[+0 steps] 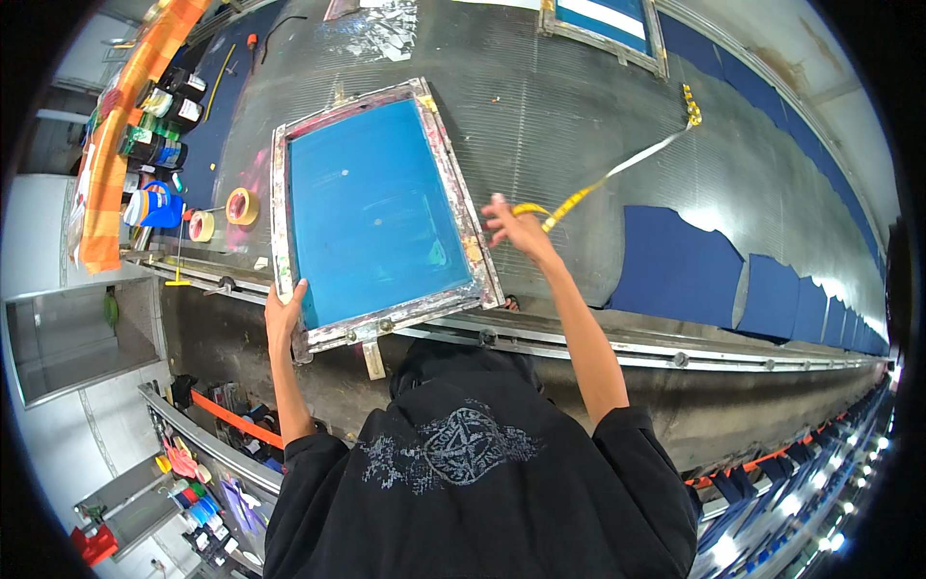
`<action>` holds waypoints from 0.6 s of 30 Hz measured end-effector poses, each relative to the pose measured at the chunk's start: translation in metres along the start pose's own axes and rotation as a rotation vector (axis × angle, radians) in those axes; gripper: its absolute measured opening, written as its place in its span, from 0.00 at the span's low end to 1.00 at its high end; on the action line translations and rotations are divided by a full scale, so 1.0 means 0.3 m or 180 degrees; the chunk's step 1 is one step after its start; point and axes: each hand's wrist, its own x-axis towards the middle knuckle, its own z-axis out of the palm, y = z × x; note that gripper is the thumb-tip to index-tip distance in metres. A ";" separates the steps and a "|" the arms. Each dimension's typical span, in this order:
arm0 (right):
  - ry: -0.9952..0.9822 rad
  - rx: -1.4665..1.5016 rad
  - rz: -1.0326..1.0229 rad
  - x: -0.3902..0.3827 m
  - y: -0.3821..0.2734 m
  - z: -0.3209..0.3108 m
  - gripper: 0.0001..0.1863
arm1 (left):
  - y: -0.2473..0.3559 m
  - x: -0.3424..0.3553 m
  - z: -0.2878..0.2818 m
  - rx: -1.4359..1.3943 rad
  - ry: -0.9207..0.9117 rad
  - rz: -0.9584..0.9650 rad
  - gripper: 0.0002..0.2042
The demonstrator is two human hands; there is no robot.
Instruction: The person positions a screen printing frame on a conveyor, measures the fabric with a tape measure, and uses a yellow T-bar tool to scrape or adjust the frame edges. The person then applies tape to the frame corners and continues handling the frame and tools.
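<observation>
A silk-screen printing frame [446, 164] with a blue mesh and paint-stained wooden sides lies tilted over the near side of the grey table. My left hand [283, 311] grips its lower left side, thumb on top, the other fingers partly hidden. Just off the frame's right side, my right hand [517, 232] is open with fingers apart. A yellow and white measuring tape [579, 196] lies right beside that hand and runs up to a yellow bunched end [691, 106]. Whether my fingers touch the tape I cannot tell.
Dark blue fabric pieces [675, 265] line the table's right side. At left lie tape rolls [242, 206], a blue-and-white jug [154, 207] and several ink jars [159, 147]. Another screen [603, 29] rests at the far side. A metal rail [617, 347] follows the near edge.
</observation>
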 end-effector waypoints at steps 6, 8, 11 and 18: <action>0.0134 -0.2060 -0.0645 0.047 -0.069 0.076 0.46 | 0.086 -0.091 0.016 0.0092 0.0302 0.0411 0.25; 0.0738 -0.2182 -0.0978 0.014 -0.015 0.043 0.48 | 0.092 -0.136 0.076 -0.0162 0.0398 0.0523 0.23; 0.1126 -0.2214 -0.1058 -0.137 -0.027 -0.147 0.36 | 0.173 -0.223 0.248 -0.0626 0.0210 0.0630 0.23; 0.2421 -0.2215 -0.0654 -0.497 -0.094 -0.479 0.20 | 0.516 -0.311 0.661 -0.0986 -0.0532 0.0931 0.25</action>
